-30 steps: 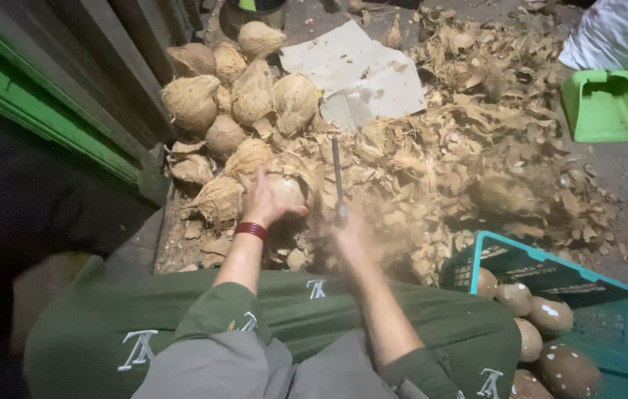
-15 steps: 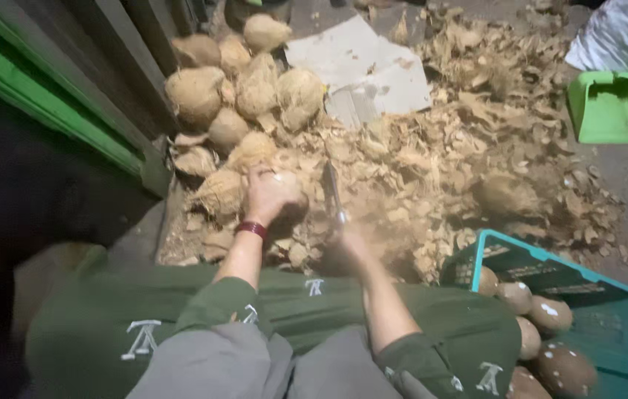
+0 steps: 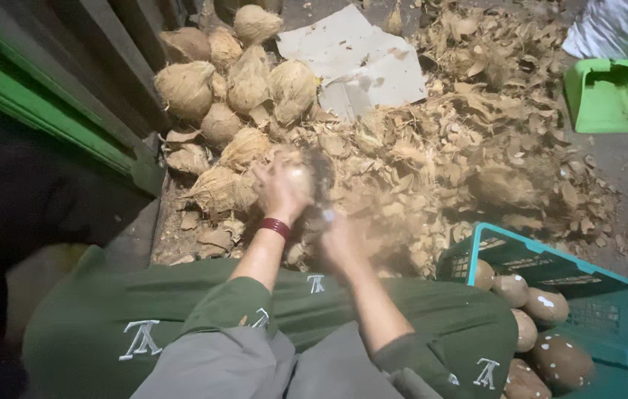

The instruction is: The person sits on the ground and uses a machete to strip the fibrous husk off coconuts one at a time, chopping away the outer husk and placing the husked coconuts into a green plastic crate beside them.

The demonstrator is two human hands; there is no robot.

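The left hand (image 3: 278, 188), with a dark red band at its wrist, has its grip clamped over a pale husked coconut (image 3: 299, 179), which sits under the palm and fingers at the near edge of the husk heap. The right hand (image 3: 340, 240) is just beside it, lower and to the right, blurred by motion; a dark, smeared blade (image 3: 321, 174) rises from it along the coconut's right side, and the fingers look closed round the handle, though the blur hides the exact hold. A wide heap of brown husk scraps (image 3: 476, 148) spreads across the ground ahead and to the right. A pile of fibrous unhusked coconuts (image 3: 232, 81) lies to the upper left against a dark wall with a green rail (image 3: 48, 111). Flattened cardboard (image 3: 358, 63) rests beyond the heap, a green dustpan (image 3: 608, 94) stands at far right, and a teal crate (image 3: 587, 295) of brown peeled coconuts (image 3: 561, 362) sits by the person's right knee.
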